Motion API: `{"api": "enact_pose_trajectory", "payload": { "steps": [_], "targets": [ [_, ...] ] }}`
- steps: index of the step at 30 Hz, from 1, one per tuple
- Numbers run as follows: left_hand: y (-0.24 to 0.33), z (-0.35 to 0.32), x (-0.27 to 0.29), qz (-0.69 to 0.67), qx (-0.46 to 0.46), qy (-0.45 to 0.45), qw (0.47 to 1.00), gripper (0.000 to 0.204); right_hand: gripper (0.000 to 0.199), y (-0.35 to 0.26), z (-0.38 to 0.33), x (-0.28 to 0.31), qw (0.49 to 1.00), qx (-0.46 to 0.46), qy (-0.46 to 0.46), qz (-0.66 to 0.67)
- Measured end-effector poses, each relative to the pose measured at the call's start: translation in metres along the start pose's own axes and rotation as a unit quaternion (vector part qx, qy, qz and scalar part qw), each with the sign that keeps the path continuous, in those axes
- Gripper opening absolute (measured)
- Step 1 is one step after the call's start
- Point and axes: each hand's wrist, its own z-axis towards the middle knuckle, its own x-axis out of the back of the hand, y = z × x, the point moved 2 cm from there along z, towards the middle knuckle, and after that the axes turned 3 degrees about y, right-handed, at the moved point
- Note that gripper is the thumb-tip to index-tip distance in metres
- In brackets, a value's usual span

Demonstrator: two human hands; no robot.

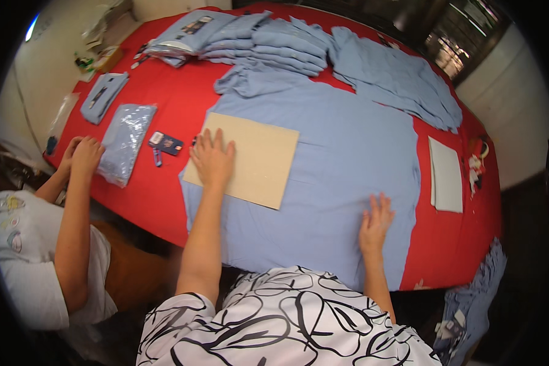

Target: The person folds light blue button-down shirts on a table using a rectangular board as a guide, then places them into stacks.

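Note:
A light blue shirt (348, 146) lies spread over the middle of the table, its body toward me and its collar end toward the left back. On its left part rests a tan cardboard sheet (259, 161). My left hand (214, 160) lies flat on the left edge of that cardboard, fingers spread. Over the lower right part of the shirt is my right hand (377, 226), fingers apart and nothing in them; whether it touches the cloth I cannot tell.
Folded blue shirts (287, 43) are stacked at the back of the red table (165, 207). Another shirt (390, 73) lies at the back right, white sheets (446, 174) at the right. On the left, a co-worker's hands (84, 154) are beside a bagged shirt (127, 143). More clothes (473, 305) hang lower right.

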Motion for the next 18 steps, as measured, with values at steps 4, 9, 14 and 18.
{"api": "enact_pose_trajectory", "payload": {
  "steps": [4, 9, 14, 18],
  "targets": [
    [0.003, 0.002, -0.003, 0.005, -0.008, -0.009, 1.000, 0.057, 0.050, 0.104, -0.034, 0.042, 0.970, -0.185, -0.014, -0.155],
    [0.011, 0.003, -0.006, -0.005, -0.019, -0.012, 1.000, 0.056, 0.052, 0.135, -0.046, 0.050, 0.972, -0.181, -0.026, -0.147],
    [0.007, 0.004, -0.005, -0.002, -0.008, 0.000, 1.000, 0.056, 0.052, 0.129, -0.051, 0.056, 0.967, -0.192, -0.044, -0.164],
    [0.005, 0.002, -0.004, -0.007, -0.015, 0.005, 1.000, 0.057, 0.049, 0.116, -0.047, 0.057, 0.953, -0.232, -0.050, -0.186]
  ]
}}
